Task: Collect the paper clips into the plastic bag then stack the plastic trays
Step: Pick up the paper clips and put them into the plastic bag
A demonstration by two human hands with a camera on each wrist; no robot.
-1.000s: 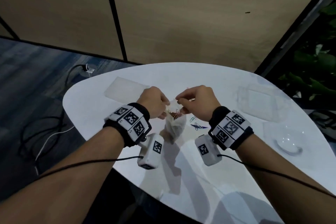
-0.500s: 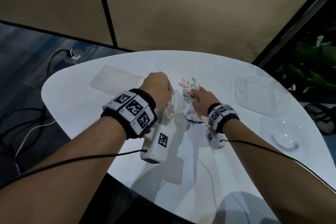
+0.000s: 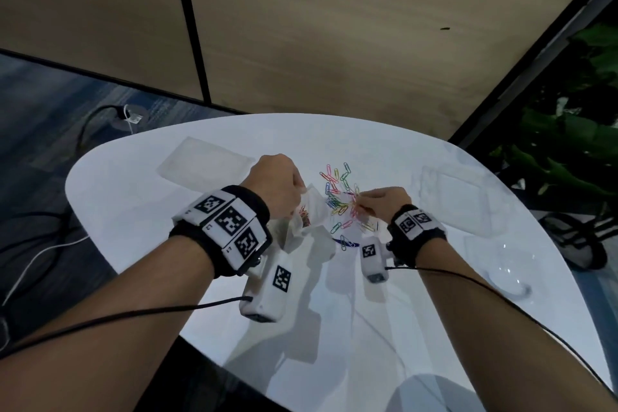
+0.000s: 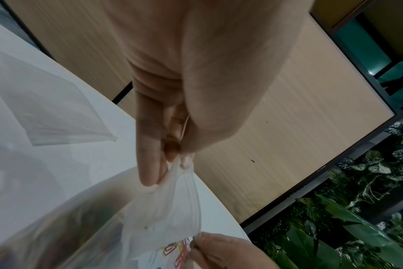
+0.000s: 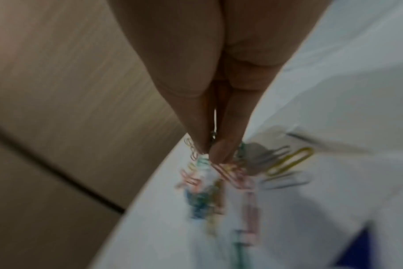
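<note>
My left hand [image 3: 284, 184] pinches the rim of a clear plastic bag [image 3: 312, 217] and holds it up above the white table [image 3: 140, 211]; a few clips lie inside. In the left wrist view the bag [image 4: 163, 214] hangs from my left hand's [image 4: 173, 160] finger and thumb. Coloured paper clips [image 3: 337, 197] lie scattered just right of the bag. My right hand [image 3: 363, 207] pinches several of them at the pile's right edge, as the right wrist view shows for this hand [image 5: 207, 154] among the clips [image 5: 232, 174]. One clear plastic tray [image 3: 204, 165] lies far left, another tray [image 3: 458, 201] at the right.
A clear round dish [image 3: 508, 274] sits near the table's right edge. A small blue object [image 3: 344, 241] lies beside the loose clips. Cables [image 3: 43, 244] run across the dark floor at the left, and green plants [image 3: 568, 144] stand at the right behind a dark frame.
One second ago both hands held the bag's mouth. My right hand then left it, reached to the clip pile and now pinches clips. My left hand keeps hold of the bag.
</note>
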